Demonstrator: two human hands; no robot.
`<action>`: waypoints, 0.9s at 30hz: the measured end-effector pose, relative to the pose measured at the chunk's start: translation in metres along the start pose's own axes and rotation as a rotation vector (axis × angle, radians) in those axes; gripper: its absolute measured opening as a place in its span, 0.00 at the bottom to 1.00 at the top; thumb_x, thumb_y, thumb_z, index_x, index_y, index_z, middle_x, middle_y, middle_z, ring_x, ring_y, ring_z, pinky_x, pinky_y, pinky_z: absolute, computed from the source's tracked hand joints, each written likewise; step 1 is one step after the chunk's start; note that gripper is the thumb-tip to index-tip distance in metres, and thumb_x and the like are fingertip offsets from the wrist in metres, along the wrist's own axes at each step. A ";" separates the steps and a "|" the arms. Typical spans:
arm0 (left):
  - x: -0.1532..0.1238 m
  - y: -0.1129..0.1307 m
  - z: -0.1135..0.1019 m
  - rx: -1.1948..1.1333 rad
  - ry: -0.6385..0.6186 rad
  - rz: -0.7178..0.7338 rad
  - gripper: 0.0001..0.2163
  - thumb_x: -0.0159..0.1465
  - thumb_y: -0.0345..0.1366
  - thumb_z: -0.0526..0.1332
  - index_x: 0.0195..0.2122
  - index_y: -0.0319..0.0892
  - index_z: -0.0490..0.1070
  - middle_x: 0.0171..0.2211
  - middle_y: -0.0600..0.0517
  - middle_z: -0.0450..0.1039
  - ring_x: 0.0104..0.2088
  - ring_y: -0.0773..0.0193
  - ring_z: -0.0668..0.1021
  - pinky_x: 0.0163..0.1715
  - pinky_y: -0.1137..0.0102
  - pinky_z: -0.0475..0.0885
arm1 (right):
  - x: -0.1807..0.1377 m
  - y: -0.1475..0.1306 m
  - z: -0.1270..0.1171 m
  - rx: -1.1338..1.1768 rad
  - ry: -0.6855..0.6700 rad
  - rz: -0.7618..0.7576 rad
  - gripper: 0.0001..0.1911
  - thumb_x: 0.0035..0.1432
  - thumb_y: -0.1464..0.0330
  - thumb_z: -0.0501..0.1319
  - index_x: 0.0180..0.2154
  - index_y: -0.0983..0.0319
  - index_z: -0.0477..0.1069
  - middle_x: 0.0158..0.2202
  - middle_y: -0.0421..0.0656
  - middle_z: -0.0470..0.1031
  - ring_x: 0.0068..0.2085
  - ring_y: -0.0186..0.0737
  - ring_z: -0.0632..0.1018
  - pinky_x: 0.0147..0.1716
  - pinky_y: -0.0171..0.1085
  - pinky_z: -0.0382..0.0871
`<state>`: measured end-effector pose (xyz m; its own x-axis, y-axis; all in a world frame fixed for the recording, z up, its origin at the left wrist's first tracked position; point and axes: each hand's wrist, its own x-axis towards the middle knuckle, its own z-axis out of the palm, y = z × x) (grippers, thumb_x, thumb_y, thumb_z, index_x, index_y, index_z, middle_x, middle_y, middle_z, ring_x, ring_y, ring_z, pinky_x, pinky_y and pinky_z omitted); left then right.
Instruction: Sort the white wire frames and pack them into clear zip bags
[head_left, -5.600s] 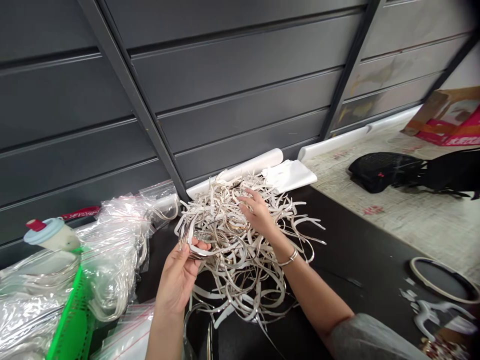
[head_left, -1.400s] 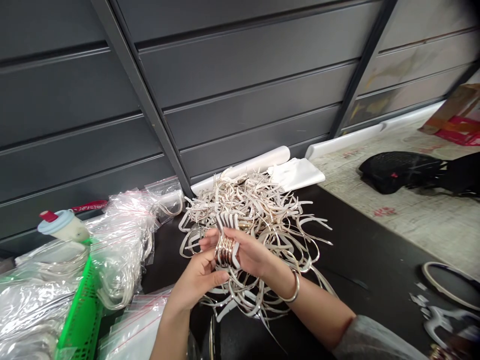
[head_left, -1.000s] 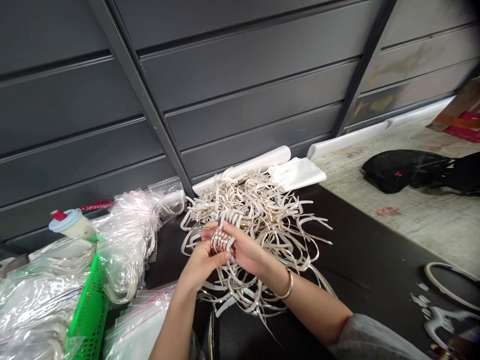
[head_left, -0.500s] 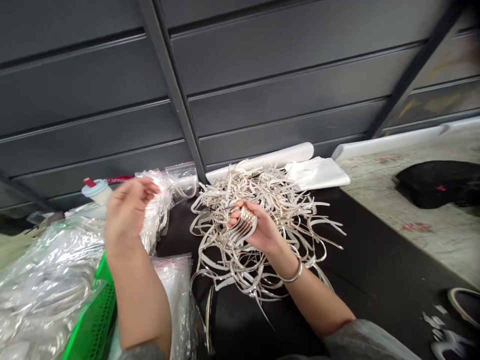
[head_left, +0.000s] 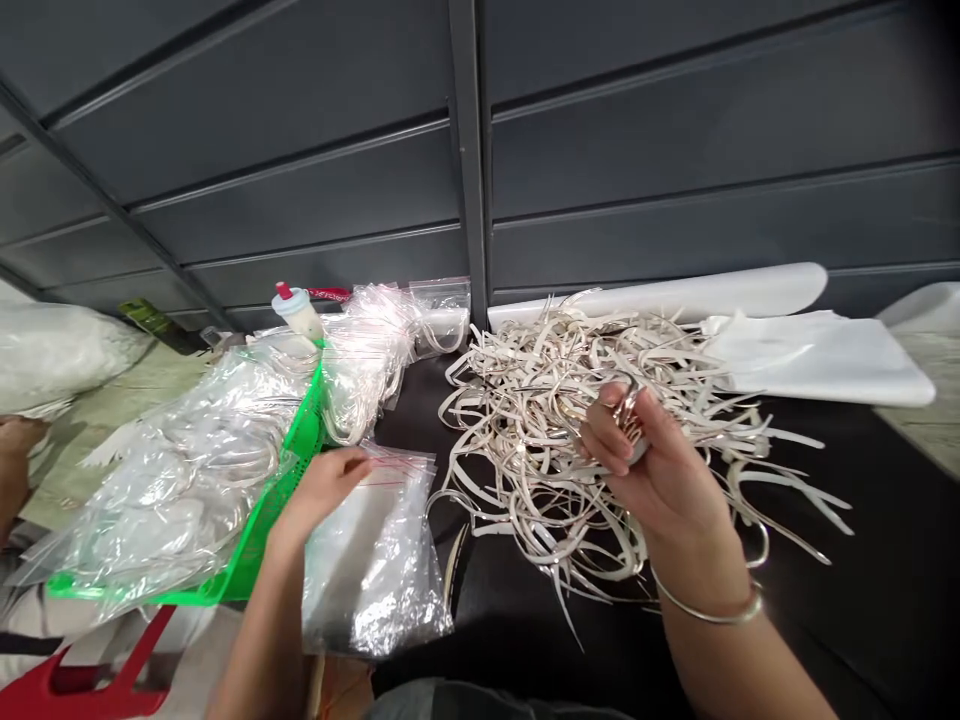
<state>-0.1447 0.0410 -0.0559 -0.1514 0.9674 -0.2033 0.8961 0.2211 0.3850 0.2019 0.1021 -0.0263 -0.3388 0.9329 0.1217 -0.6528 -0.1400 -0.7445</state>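
My right hand point(head_left: 660, 460) is closed around a small bundle of curved, shiny silver strips point(head_left: 628, 412), held above the pile. Beneath it spreads a large tangled heap of similar silver and white curved strips point(head_left: 525, 480). At the top edge of a stack of clear zip-lock bags point(head_left: 375, 560), my left hand point(head_left: 326, 490) has its fingers pinched together on the upper left corner. How many bags the fingertips catch is hidden.
A green basket point(head_left: 259, 530) at left holds filled clear bags point(head_left: 180, 490). More filled bags point(head_left: 367, 350) lie behind, beside a lidded cup point(head_left: 298, 312). White sheeting point(head_left: 817, 350) and a white roll point(head_left: 712, 292) lie along the dark wall. Another person's hand point(head_left: 16, 450) shows at far left.
My left hand has come down from above the basket side to the zip-lock bags. My right hand still holds the strips, now turned more upright. The view has swung left.
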 end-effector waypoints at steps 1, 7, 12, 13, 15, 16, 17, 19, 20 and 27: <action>-0.006 -0.012 0.016 0.031 0.004 -0.052 0.15 0.59 0.46 0.52 0.28 0.42 0.70 0.27 0.52 0.74 0.30 0.61 0.75 0.31 0.70 0.65 | 0.001 0.000 0.000 0.004 0.018 0.001 0.10 0.56 0.58 0.60 0.32 0.58 0.68 0.17 0.32 0.53 0.18 0.27 0.56 0.22 0.29 0.60; -0.031 -0.048 0.083 0.192 0.111 -0.293 0.16 0.55 0.47 0.59 0.36 0.38 0.67 0.36 0.42 0.71 0.33 0.55 0.76 0.32 0.66 0.65 | 0.002 0.005 0.001 -0.007 0.015 0.023 0.05 0.56 0.64 0.61 0.32 0.58 0.68 0.18 0.33 0.54 0.19 0.28 0.56 0.21 0.30 0.58; -0.030 -0.059 0.093 0.218 0.150 -0.265 0.10 0.60 0.42 0.54 0.33 0.41 0.67 0.35 0.46 0.69 0.33 0.58 0.75 0.32 0.68 0.64 | 0.001 0.010 0.004 -0.043 -0.008 0.074 0.04 0.56 0.65 0.59 0.32 0.57 0.67 0.17 0.33 0.55 0.18 0.29 0.56 0.21 0.31 0.57; -0.029 -0.061 0.093 0.218 0.154 -0.252 0.09 0.61 0.41 0.54 0.32 0.41 0.67 0.35 0.47 0.69 0.33 0.59 0.75 0.32 0.69 0.64 | 0.001 0.011 0.005 -0.054 -0.008 0.077 0.04 0.56 0.65 0.59 0.31 0.58 0.66 0.17 0.33 0.55 0.18 0.29 0.56 0.22 0.31 0.57; -0.027 -0.064 0.093 0.218 0.162 -0.223 0.07 0.61 0.38 0.53 0.31 0.41 0.67 0.34 0.47 0.69 0.33 0.60 0.75 0.32 0.69 0.64 | -0.001 0.012 0.007 -0.073 -0.008 0.079 0.05 0.56 0.65 0.60 0.30 0.58 0.66 0.17 0.33 0.55 0.18 0.29 0.56 0.21 0.32 0.56; -0.027 -0.066 0.094 0.216 0.166 -0.208 0.07 0.61 0.37 0.53 0.30 0.42 0.66 0.34 0.47 0.69 0.33 0.60 0.74 0.31 0.70 0.63 | -0.002 0.013 0.008 -0.082 -0.005 0.075 0.06 0.55 0.65 0.60 0.29 0.58 0.65 0.17 0.33 0.55 0.18 0.29 0.55 0.21 0.32 0.55; -0.027 -0.066 0.095 0.212 0.172 -0.193 0.07 0.61 0.36 0.53 0.30 0.42 0.66 0.34 0.47 0.70 0.33 0.60 0.74 0.32 0.70 0.63 | -0.003 0.013 0.009 -0.091 -0.002 0.071 0.06 0.55 0.65 0.60 0.29 0.58 0.66 0.17 0.33 0.55 0.18 0.29 0.55 0.21 0.32 0.55; -0.027 -0.068 0.097 0.199 0.185 -0.165 0.06 0.62 0.35 0.52 0.30 0.42 0.65 0.32 0.48 0.70 0.33 0.60 0.74 0.32 0.70 0.63 | -0.005 0.014 0.012 -0.104 0.003 0.067 0.06 0.54 0.64 0.61 0.30 0.58 0.66 0.17 0.33 0.55 0.18 0.29 0.55 0.20 0.33 0.54; -0.028 -0.068 0.098 0.188 0.192 -0.153 0.07 0.62 0.35 0.51 0.30 0.42 0.65 0.32 0.48 0.70 0.33 0.61 0.74 0.33 0.70 0.63 | -0.006 0.014 0.014 -0.109 0.001 0.069 0.06 0.54 0.64 0.61 0.30 0.58 0.66 0.17 0.33 0.55 0.18 0.29 0.56 0.20 0.33 0.54; -0.031 -0.068 0.101 0.107 0.220 -0.115 0.06 0.57 0.39 0.58 0.31 0.42 0.64 0.31 0.51 0.69 0.31 0.61 0.73 0.32 0.70 0.64 | -0.012 0.016 0.031 -0.099 -0.069 0.034 0.05 0.55 0.65 0.60 0.30 0.59 0.66 0.16 0.33 0.57 0.18 0.28 0.56 0.20 0.32 0.53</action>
<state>-0.1590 -0.0161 -0.1665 -0.3312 0.9429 -0.0352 0.9049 0.3280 0.2711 0.1745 0.0787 -0.0193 -0.4075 0.9028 0.1378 -0.5710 -0.1341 -0.8099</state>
